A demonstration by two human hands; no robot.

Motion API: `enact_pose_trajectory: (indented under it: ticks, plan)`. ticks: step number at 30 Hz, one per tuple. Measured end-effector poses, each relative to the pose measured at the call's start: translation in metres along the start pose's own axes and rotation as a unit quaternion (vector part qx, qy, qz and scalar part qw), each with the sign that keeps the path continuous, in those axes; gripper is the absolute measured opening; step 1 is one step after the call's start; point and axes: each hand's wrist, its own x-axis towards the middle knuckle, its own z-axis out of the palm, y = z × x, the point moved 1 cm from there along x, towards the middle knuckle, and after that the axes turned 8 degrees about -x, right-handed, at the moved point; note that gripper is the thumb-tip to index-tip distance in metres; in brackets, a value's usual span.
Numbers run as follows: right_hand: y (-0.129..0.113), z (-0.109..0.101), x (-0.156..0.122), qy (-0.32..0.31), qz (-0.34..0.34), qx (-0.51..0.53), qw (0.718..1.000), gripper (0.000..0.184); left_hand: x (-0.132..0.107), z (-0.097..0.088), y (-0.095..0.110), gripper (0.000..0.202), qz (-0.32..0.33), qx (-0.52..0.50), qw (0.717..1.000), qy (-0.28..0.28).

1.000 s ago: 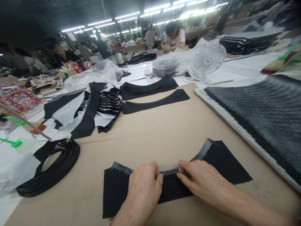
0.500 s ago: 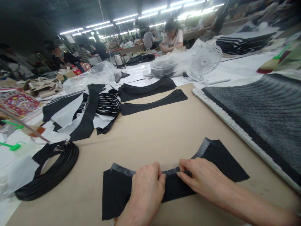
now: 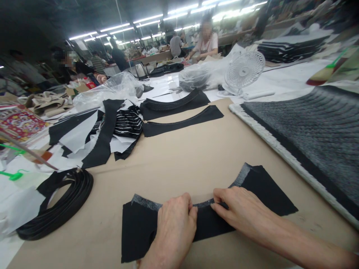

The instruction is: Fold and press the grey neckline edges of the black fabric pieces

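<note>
A curved black fabric piece [image 3: 263, 194] with a grey strip along its inner edge lies on the tan paper-covered table [image 3: 196, 157] right in front of me. My left hand [image 3: 175, 224] rests on the middle of it, fingers curled and pinching the grey edge. My right hand [image 3: 238, 211] lies just to the right, its fingertips pinching the same edge. The two hands are almost touching.
A coil of black cord [image 3: 58, 205] lies at the left. Black and striped fabric cut-outs [image 3: 123, 123] and two curved black pieces [image 3: 182, 119] lie farther back. A white desk fan [image 3: 244, 71], plastic bags [image 3: 120, 86] and a thick grey fabric stack [image 3: 314, 130] stand beyond. Other people work at distant tables.
My left hand has crept slightly right along the grey edge, closer to my right hand. The fabric piece stays where it was.
</note>
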Motion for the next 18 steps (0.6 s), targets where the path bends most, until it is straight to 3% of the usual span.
enact_pose_trajectory:
  ticks: [18]
  plan:
    - [0.0004,-0.0057,0.0011,-0.029,0.015,0.057,0.998,0.018,-0.0009,0.0026,-0.0023,0.012,-0.018,-0.005,1.000,0.009]
